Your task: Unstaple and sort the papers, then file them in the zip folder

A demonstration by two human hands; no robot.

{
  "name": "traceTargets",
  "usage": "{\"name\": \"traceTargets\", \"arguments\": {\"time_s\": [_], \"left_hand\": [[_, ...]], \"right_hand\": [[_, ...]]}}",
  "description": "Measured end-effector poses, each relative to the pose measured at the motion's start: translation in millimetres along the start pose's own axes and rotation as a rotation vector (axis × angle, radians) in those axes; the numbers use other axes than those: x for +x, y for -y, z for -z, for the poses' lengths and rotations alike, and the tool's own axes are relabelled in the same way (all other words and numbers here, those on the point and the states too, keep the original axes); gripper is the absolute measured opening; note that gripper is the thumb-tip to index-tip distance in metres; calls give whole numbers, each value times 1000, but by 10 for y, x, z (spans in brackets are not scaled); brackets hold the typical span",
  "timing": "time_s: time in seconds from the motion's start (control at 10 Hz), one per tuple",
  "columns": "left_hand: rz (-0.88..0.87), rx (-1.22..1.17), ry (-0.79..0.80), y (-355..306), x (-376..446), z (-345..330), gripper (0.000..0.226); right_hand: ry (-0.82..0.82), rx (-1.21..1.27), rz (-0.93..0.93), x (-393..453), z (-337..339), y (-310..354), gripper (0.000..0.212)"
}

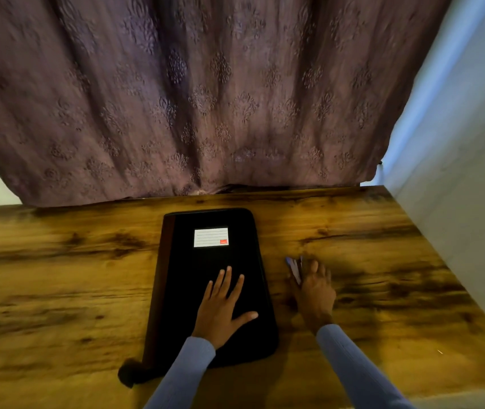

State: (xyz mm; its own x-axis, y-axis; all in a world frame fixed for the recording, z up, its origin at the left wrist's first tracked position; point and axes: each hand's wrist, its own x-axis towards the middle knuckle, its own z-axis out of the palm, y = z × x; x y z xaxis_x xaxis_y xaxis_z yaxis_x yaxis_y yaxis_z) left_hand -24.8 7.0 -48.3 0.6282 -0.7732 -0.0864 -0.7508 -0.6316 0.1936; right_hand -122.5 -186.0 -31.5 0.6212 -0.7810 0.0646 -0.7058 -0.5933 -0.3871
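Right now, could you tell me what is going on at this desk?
A person in blue sleeves sits at a wooden desk. Their left hand rests flat, fingers spread, on a closed black zip folder with a white label. Their right hand is on the desk beside the folder, at a small blurred bluish object that I cannot identify. No loose papers are in view.

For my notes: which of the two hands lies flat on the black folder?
The left hand, fingers spread flat on the zip folder. The right hand is beside it on the table, at a small blurred object.
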Motion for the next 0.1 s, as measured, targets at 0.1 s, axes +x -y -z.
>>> {"name": "traceTargets", "arguments": {"time_s": [0.1], "left_hand": [[55,-27,-247,28,82,218,75]], "right_hand": [[-218,87,156,49,57,100,42]]}}
